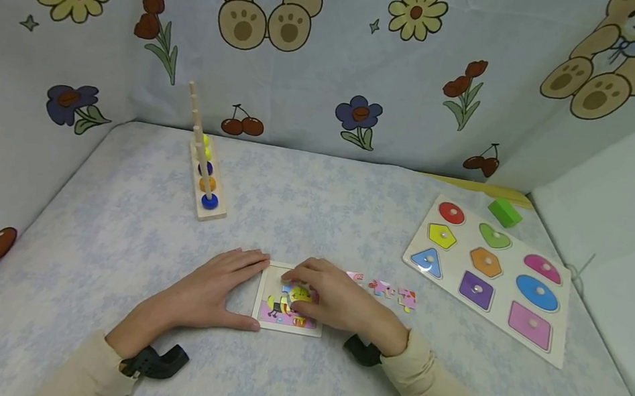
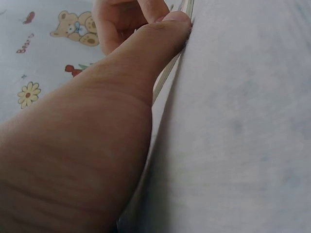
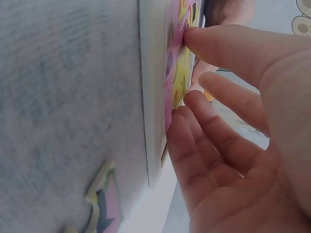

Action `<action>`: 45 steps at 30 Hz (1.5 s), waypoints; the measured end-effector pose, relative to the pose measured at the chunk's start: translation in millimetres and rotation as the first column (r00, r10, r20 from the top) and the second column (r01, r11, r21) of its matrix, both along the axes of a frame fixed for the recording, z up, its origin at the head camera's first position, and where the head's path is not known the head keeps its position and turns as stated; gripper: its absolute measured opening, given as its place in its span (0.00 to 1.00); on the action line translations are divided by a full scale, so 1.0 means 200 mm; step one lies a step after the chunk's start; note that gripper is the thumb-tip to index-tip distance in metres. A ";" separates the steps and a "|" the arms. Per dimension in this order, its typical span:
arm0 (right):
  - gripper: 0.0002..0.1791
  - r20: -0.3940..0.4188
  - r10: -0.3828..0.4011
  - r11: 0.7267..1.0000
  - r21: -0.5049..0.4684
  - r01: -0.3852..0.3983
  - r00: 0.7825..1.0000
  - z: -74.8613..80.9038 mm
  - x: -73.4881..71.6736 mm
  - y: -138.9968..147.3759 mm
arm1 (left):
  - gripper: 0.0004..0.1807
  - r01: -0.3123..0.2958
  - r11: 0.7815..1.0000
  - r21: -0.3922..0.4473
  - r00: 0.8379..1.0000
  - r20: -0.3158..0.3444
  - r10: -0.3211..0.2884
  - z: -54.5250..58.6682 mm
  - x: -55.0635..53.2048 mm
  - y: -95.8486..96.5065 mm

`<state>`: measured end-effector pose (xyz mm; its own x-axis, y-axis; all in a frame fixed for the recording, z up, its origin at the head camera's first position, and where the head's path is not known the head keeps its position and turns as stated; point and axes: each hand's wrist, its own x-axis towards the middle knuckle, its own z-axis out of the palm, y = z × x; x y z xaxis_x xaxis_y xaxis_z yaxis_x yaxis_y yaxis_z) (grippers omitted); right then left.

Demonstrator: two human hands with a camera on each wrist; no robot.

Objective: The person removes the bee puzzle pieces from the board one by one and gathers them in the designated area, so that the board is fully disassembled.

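A small jigsaw puzzle in a pale wooden frame (image 1: pixel 289 330) lies flat on the table. Its lower part holds joined pieces with a yellow, black-striped cartoon picture (image 1: pixel 273 308) on pink. Beside the frame, the left hand (image 1: pixel 213 288) rests spread, index fingertip at the top left corner and thumb at the lower left edge. Over the puzzle, the right hand (image 1: pixel 334 298) touches the pieces with its thumb and some fingertips; its palm hides part of the picture. In the right wrist view, the right hand's fingers (image 3: pixel 182 155) bend gently against the pink and yellow pieces (image 3: pixel 181 73).
Loose pink puzzle pieces (image 1: pixel 382 288) lie right of the frame, one partly behind the right hand. A shape board with knobs (image 1: pixel 508 289) and a green block (image 1: pixel 505 212) are at the right. A wooden peg stand with coloured beads (image 1: pixel 217 214) stands at the back left.
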<state>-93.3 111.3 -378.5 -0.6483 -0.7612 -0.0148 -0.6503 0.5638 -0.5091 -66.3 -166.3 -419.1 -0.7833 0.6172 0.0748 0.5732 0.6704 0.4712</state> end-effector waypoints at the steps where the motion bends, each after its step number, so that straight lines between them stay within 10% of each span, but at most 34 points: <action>1: 0.22 0.002 0.000 1.000 -0.002 0.000 1.000 0.00 0.00 0.00 | 0.60 0.001 1.000 0.001 1.000 -0.001 -0.001 0.00 0.00 0.00; 45: 0.20 -0.029 0.066 0.998 -0.006 -0.066 0.997 0.00 0.00 0.01 | 0.60 0.002 1.000 0.009 1.000 0.007 -0.003 0.01 0.00 -0.01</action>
